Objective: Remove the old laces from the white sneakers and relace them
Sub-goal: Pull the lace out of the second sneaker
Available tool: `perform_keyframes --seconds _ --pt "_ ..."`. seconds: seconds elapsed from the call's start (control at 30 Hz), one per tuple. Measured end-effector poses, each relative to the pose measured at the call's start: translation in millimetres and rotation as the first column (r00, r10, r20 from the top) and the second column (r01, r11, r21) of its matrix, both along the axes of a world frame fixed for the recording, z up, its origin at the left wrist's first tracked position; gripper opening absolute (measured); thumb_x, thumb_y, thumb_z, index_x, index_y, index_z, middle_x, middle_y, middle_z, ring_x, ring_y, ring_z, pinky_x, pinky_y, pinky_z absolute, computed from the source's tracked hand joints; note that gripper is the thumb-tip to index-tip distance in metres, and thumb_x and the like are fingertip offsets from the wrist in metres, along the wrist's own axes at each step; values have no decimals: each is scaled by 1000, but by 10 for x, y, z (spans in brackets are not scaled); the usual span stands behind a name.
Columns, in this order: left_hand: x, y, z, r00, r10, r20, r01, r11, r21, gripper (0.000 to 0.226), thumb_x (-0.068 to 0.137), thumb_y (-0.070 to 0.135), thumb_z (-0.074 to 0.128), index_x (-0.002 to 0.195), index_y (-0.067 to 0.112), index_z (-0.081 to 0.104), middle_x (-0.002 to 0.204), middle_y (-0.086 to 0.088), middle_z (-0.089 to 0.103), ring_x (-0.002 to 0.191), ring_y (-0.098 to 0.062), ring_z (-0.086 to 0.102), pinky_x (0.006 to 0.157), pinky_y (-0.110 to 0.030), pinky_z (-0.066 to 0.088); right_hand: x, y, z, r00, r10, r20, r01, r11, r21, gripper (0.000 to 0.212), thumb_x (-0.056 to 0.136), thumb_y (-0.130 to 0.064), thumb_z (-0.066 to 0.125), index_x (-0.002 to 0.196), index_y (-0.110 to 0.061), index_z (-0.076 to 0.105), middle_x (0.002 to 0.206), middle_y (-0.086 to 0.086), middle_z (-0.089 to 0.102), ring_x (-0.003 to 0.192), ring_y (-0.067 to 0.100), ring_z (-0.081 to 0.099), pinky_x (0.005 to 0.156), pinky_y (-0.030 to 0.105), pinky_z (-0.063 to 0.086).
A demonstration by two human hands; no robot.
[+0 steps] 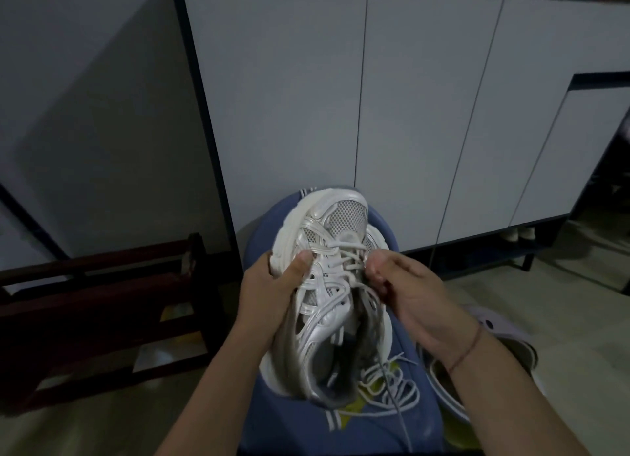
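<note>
A white sneaker (327,285) lies on my blue-clad lap, toe pointing away from me. My left hand (269,288) grips its left side, thumb pressed on the upper beside the eyelets. My right hand (402,285) pinches the white lace (344,254) at the right row of eyelets, where the lace crosses the tongue. Loose lace ends (392,384) trail in loops over my lap below the shoe's heel opening.
A tall white cabinet (358,97) with a dark frame stands straight ahead. A dark wooden rack (102,312) sits low at the left. A second shoe (491,353) lies on the floor at the right, partly behind my right wrist.
</note>
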State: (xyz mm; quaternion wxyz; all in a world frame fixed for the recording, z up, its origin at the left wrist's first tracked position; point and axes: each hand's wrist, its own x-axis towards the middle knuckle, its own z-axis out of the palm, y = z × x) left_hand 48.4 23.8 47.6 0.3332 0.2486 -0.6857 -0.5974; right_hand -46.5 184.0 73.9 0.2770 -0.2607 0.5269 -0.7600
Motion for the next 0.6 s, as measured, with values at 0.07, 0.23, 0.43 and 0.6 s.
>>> perform_keyframes --seconds 0.07,0.23,0.43,0.6 --pt "8 -36 -27 998 38 42 -37 998 -43 23 81 42 74 90 22 66 80 9 74 72 -2 70 63 -19 53 12 -10 -22 911 -50 -410 148 966 210 32 88 -38 50 70 -14 57 58 -12 50 58 2 45 61 12 41" --pt "4 -28 -40 993 57 104 -41 988 -146 26 80 45 75 86 21 66 77 8 73 70 -3 69 67 -28 55 65 -90 -94 615 -63 -786 373 901 220 38 73 -63 58 72 -26 50 70 -13 46 63 1 44 58 12 36" --pt "5 -40 -31 990 66 122 -46 985 -166 26 79 46 75 87 23 65 80 9 73 72 -2 69 67 -24 56 55 -145 -130 645 -68 -761 336 920 202 23 85 -25 67 68 -17 55 67 -10 53 66 -5 50 61 8 36" --pt "17 -54 -8 997 69 43 -69 997 14 27 81 43 73 93 19 66 86 7 74 77 -6 71 61 -16 52 -94 -67 -28 964 -233 131 256 945 -205 30 86 -17 59 56 -20 61 55 -2 46 48 7 40 47 15 39"
